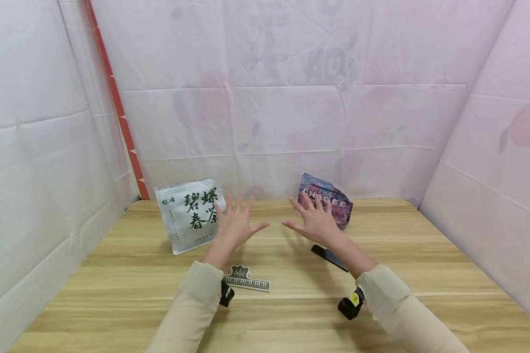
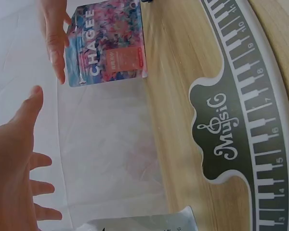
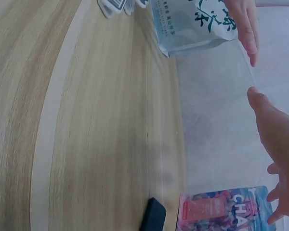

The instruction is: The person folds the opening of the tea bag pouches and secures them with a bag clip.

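My left hand [image 1: 234, 226] hovers above the table with its fingers spread, holding nothing. Just left of it stands a pale tea pouch [image 1: 185, 215] with dark green characters, partly covered by the fingers. Below the left wrist lies a black-and-white piano-key ruler [image 1: 247, 282] marked "Music", and the left wrist view shows this ruler [image 2: 260, 130] close up. My right hand [image 1: 317, 223], also spread and holding nothing, is in front of a colourful CHAGEE pouch [image 1: 342, 213]. A slim black object [image 1: 324, 254] lies under the right forearm, which hides part of it; its kind is unclear.
The wooden table [image 1: 287, 323] reaches back to a white sheet [image 1: 287, 122] printed with faint pink shapes. More sheeting rises along both sides. A red strip [image 1: 117, 105] runs down the back left corner. Black wrist cameras [image 1: 351, 304] sit below both wrists.
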A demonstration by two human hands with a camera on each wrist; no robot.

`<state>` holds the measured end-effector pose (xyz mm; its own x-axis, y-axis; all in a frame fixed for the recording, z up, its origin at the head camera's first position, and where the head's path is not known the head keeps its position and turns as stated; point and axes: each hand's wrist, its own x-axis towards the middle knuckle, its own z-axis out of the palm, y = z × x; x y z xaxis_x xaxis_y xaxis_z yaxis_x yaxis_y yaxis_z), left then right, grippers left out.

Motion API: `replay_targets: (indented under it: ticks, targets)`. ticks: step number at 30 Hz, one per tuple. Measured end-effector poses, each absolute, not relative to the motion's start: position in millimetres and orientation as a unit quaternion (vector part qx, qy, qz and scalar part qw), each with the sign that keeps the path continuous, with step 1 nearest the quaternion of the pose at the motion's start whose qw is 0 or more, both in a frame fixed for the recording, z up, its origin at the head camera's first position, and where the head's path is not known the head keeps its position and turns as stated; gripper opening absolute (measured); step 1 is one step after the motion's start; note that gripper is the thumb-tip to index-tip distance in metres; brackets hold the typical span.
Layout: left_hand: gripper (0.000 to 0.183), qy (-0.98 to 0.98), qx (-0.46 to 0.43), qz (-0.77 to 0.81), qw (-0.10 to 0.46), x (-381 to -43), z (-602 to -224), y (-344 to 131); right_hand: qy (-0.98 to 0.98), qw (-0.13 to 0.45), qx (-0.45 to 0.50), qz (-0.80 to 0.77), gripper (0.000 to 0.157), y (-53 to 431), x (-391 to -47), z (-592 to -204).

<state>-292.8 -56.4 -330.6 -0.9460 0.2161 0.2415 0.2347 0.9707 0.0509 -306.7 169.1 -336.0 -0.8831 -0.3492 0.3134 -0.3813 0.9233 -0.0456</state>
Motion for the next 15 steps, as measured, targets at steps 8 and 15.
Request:
replay_targets:
  ticks: [8, 15]
  targets:
    - [0.074, -0.978, -0.096, -0.098, 0.16, -283.1, -329.5, -74.1, -0.97, 0.124, 0.192, 0.082, 0.074, 147.1, -304.3, -332.0]
    - [0.06, -0.965, -0.083, -0.148, 0.2, -267.0, -320.8, -99.6, -0.969, 0.087, 0.207, 0.105, 0.073, 116.9, -306.2, -329.6]
